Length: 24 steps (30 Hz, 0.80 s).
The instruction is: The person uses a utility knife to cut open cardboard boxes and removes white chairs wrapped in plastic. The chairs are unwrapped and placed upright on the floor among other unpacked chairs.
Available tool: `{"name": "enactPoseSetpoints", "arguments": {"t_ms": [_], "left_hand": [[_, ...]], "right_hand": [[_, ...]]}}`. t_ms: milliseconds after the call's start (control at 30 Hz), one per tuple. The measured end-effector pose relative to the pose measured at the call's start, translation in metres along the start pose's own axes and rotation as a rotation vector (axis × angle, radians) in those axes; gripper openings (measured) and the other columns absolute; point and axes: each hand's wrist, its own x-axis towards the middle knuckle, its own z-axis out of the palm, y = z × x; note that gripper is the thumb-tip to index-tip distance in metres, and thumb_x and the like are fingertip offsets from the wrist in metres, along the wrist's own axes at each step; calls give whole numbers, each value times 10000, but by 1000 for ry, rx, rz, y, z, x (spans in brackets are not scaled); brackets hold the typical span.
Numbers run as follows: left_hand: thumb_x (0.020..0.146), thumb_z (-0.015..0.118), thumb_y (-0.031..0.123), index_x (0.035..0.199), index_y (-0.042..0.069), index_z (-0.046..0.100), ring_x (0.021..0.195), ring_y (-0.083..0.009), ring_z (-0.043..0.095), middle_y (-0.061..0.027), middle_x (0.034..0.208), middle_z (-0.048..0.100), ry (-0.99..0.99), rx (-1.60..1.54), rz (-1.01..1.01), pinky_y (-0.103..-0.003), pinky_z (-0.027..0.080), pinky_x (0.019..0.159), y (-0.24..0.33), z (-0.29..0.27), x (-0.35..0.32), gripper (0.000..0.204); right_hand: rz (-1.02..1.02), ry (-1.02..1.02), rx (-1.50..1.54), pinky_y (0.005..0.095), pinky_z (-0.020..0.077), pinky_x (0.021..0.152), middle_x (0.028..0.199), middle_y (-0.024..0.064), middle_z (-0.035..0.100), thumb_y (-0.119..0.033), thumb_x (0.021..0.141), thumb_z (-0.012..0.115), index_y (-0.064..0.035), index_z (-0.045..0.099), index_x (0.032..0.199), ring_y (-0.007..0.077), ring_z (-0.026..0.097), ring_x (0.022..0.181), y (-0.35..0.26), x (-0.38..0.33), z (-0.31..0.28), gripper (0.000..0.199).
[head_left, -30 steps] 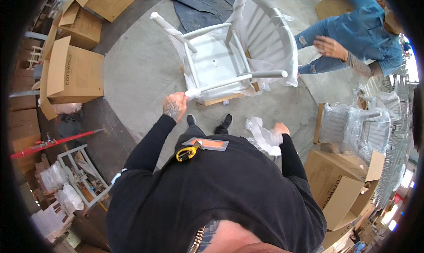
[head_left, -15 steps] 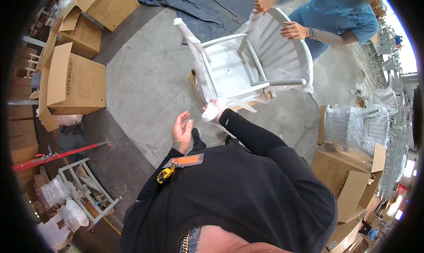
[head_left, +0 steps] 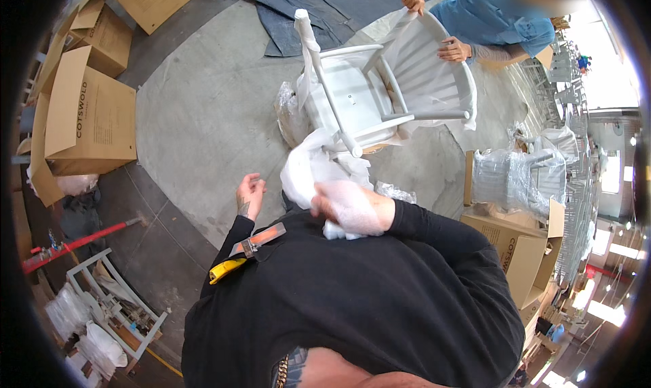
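The white wrapping sheet (head_left: 308,168) hangs bunched in front of the person's chest, just below the white chair (head_left: 380,96). The right hand (head_left: 349,205) grips the sheet, fingers closed around the bunched material, part of which covers the hand. The left hand (head_left: 249,193) is raised beside it, apart from the sheet, fingers loosely curled and holding nothing.

The chair is tilted on the grey floor mat (head_left: 203,110), one leg (head_left: 322,83) pointing toward the person and touching the sheet. A second person in a blue shirt (head_left: 495,22) holds the chair back with both hands.

A yellow-handled cutter (head_left: 237,256) is clipped at the person's chest. Cardboard boxes (head_left: 88,117) stand to the left; a plastic-wrapped chair (head_left: 515,174) stands to the right.
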Motion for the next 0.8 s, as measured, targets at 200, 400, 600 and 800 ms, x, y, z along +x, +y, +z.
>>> {"name": "enactPoseSetpoints", "arguments": {"t_ms": [200, 400, 600, 800], "left_hand": [[819, 629, 235, 973, 37, 649, 858, -273, 671, -134, 912, 696, 1, 464, 151, -378, 514, 779, 37, 8, 58, 252], [819, 638, 237, 987, 36, 642, 876, -290, 665, -136, 920, 695, -60, 432, 253, -397, 516, 784, 86, 28, 125, 262], [787, 659, 213, 1099, 50, 568, 1216, -337, 476, -145, 1178, 572, -57, 1067, 948, -441, 392, 1001, 195, 91, 187, 363], [890, 463, 264, 1300, 9, 514, 1334, -360, 378, -175, 1313, 515, -255, 1896, 1474, -566, 168, 1138, 279, 159, 272, 486]], "right_hand": [[413, -222, -974, 468, 524, 659, 866, 197, 690, -252, 849, 513, -75, 661, 916, 348, 683, 820, 250, 60, -6, 240], [742, 25, -771, 482, 535, 781, 1143, 194, 644, -201, 909, 465, -56, 640, 1128, 302, 670, 983, 415, -35, 6, 315], [349, 843, 1147, 533, 522, 825, 1217, 226, 528, -515, 862, 589, -103, 313, 1393, 369, 624, 989, 320, 8, -38, 727], [348, 534, 1378, 576, 526, 808, 1495, 251, 204, -608, 834, 584, -186, -60, 1514, 403, 567, 1097, 214, 47, -68, 1027]]}}
